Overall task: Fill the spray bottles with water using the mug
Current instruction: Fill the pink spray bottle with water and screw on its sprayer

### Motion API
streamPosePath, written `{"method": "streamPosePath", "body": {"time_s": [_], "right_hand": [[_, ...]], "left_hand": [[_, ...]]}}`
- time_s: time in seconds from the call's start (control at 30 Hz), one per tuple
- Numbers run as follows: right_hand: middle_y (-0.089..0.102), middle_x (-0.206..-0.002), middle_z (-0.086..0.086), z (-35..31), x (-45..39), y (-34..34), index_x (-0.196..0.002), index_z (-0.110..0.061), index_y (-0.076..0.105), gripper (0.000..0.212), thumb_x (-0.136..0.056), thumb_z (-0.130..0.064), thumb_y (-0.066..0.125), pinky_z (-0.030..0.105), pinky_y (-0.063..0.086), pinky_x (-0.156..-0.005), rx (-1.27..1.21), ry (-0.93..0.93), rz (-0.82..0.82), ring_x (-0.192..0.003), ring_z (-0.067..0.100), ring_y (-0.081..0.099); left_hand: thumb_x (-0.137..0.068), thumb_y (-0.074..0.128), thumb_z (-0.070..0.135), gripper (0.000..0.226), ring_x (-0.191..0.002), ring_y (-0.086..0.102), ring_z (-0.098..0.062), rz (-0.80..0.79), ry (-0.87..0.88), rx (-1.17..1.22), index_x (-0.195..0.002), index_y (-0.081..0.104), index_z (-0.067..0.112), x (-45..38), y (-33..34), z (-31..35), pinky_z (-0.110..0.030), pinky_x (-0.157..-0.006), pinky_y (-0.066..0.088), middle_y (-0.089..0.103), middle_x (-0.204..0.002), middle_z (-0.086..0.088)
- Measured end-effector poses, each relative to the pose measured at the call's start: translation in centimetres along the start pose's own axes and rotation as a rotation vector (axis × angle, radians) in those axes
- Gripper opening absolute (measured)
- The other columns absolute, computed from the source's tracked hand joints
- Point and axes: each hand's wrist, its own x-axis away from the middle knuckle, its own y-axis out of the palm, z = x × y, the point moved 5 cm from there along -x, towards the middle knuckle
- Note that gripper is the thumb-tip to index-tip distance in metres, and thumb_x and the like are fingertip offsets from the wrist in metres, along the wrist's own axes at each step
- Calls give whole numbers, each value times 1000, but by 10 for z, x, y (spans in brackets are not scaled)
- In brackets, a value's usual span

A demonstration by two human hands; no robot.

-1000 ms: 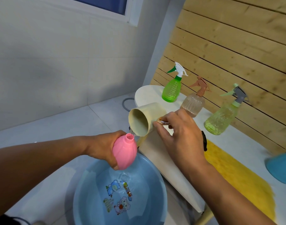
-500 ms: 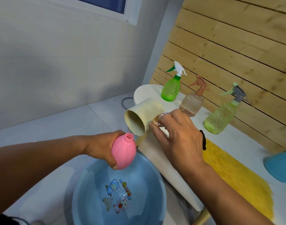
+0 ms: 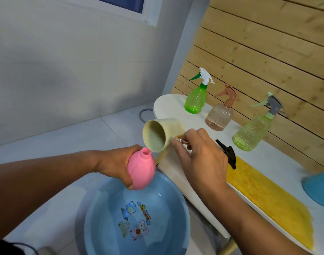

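I note the mug (image 3: 158,136), gripped at its handle by my right hand (image 3: 200,155), tipped mouth-down just above the open neck of the pink bottle (image 3: 141,171), which my left hand (image 3: 119,165) clasps over the basin (image 3: 102,227) off the bench's near edge.

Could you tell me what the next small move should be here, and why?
Probably tip the mug back upright and dip it into the basin for more water. The right hand holds it tipped on its side beside the pink bottle in the left hand, and no stream shows.
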Motion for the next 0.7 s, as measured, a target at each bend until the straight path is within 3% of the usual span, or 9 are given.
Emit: {"method": "streamPosePath", "body": {"time_s": [0.13, 0.3, 0.37, 0.47, 0.57, 0.7], "right_hand": [[55, -87, -6, 14, 3, 27, -88, -28, 45, 34, -99, -59, 46, 34, 27, -56, -78, 232, -225, -71, 22, 51], [58, -74, -7, 31, 14, 83, -78, -24, 43, 37, -97, -55, 48, 34, 37, -65, -155, 403, -497, -76, 25, 54], [65, -87, -1, 44, 30, 126, -80, -22, 48, 36, -97, -54, 47, 34, 41, -70, -145, 488, -679, -85, 28, 59], [68, -113, 9, 64, 66, 192, -104, -15, 61, 31, -101, -40, 43, 29, 40, -75, -126, 603, -921, -98, 29, 63], [65, -126, 13, 69, 101, 234, -121, -4, 64, 35, -102, -26, 45, 26, 39, -76, -77, 575, -1107, -114, 29, 63], [66, -127, 7, 75, 136, 264, -121, -8, 64, 28, -103, -20, 47, 22, 37, -80, -15, 444, -1063, -119, 21, 61]], "left_hand": [[-56, 101, 29, 98, -118, 62, -9, -15, -7, -17, -133, 44, 45, 7, 0, -9, -32, -89, 61, 59, -127, 16], [-58, 101, 25, 92, -115, 61, -7, -43, -33, -42, -127, 43, 46, 18, 0, -22, -22, -81, 58, 59, -124, 16], [-60, 101, 23, 93, -115, 61, -6, -36, -41, -38, -128, 43, 46, 20, -2, -25, -19, -79, 56, 58, -124, 17], [-61, 101, 20, 94, -116, 60, -2, -23, -27, -18, -130, 43, 45, 21, -4, -25, -15, -80, 54, 58, -125, 19], [-60, 101, 20, 96, -120, 60, -3, 3, -8, 16, -134, 43, 43, 21, -6, -25, -20, -85, 57, 57, -128, 20], [-59, 102, 28, 97, -124, 59, -6, 15, 12, 53, -135, 44, 44, 22, -7, -27, -35, -95, 59, 57, -132, 19]]}}
